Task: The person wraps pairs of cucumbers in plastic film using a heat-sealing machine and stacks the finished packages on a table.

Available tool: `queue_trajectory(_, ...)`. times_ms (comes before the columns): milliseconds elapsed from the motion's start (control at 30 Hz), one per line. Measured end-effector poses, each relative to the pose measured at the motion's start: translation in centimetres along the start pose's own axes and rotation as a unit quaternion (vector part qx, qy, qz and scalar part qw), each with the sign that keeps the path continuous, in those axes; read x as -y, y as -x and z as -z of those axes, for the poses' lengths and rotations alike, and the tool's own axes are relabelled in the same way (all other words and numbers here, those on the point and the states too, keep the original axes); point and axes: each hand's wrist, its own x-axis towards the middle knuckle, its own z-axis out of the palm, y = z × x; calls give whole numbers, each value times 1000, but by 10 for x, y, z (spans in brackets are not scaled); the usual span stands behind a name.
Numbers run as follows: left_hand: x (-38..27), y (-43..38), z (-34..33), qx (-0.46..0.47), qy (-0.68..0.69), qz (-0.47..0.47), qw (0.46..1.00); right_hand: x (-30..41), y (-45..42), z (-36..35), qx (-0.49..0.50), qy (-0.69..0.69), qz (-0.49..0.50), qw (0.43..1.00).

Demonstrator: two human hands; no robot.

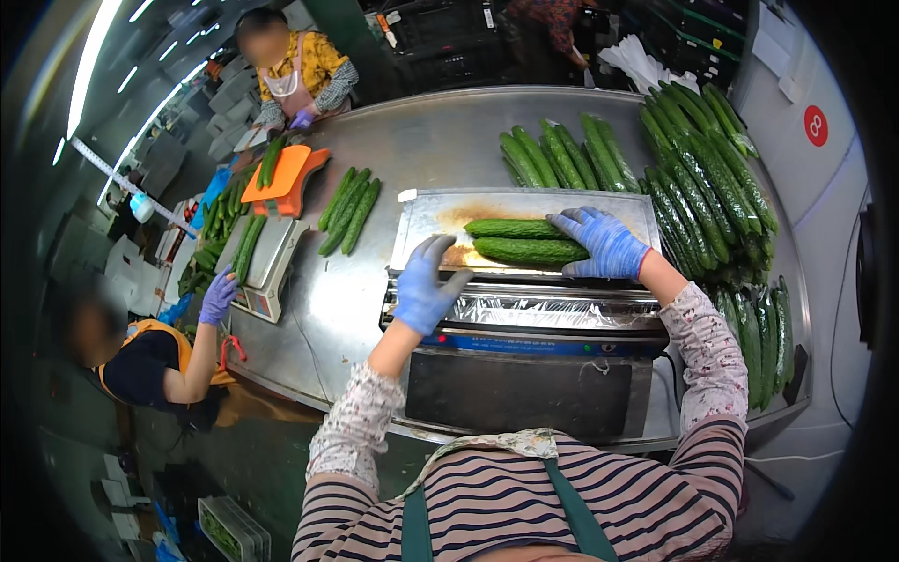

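Observation:
Two cucumbers lie side by side on the stained metal plate of a film wrapping machine. My right hand, in a blue knit glove with grey fingertips, spans their right ends, fingers on the far one and thumb by the near one. Off their left ends, my left hand in a matching glove holds nothing, its fingers and thumb apart over the plate's left edge. Clear plastic film stretches across the machine between the plate and its blue front strip.
Cucumbers in glossy film are heaped right; more cucumbers lie behind the plate. Several cucumbers lie left, near a scale and an orange scale. A co-worker's gloved hand touches cucumbers there; another person stands beyond.

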Motion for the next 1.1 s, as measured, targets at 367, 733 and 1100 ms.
queue_trajectory(367, 8, -55, -57, 203, -174, -27, 963, -22, 48, -15, -79, 4, -74, 994)
queue_trajectory(733, -5, -45, -54, 197, -173, -45, 964, -8, 48, -14, -64, 79, -90, 991)
queue_trajectory(1100, 18, -44, -38, 204, -189, -65, 958, 11, 31, -25, -81, 62, -103, 989)
